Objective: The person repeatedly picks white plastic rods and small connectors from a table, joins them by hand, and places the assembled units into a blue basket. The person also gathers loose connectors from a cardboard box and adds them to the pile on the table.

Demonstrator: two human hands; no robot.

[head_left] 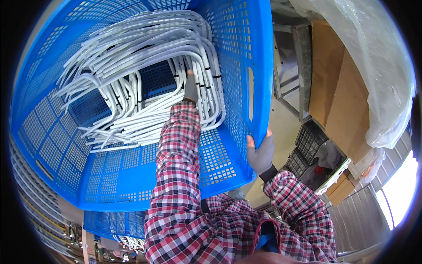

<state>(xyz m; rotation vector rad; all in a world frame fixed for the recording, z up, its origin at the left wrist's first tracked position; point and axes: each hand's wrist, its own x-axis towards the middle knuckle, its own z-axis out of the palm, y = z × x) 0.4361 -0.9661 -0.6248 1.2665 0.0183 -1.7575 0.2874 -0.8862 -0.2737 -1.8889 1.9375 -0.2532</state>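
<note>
A large blue plastic basket (261, 66) with mesh walls fills the left and middle of the head view. Inside it lies a pile of bent white tubes (145, 48), roughly U-shaped, some with small dark marks. My left hand (190, 89), in a grey glove with a bare fingertip, reaches deep into the basket and touches the tubes at the right side of the pile. One fingertip points away from me; the other fingers are hidden, so its grip cannot be made out. My right hand (261, 155), gloved alike, grips the basket's near right edge, thumb inside and fingers outside.
A second blue basket (115, 223) with white pieces stands below, at the lower left. To the right are a metal frame (301, 70), brown cardboard (338, 83), clear plastic sheeting (373, 53) and black crates (310, 141). Stacked pale tubes (37, 198) curve along the left rim.
</note>
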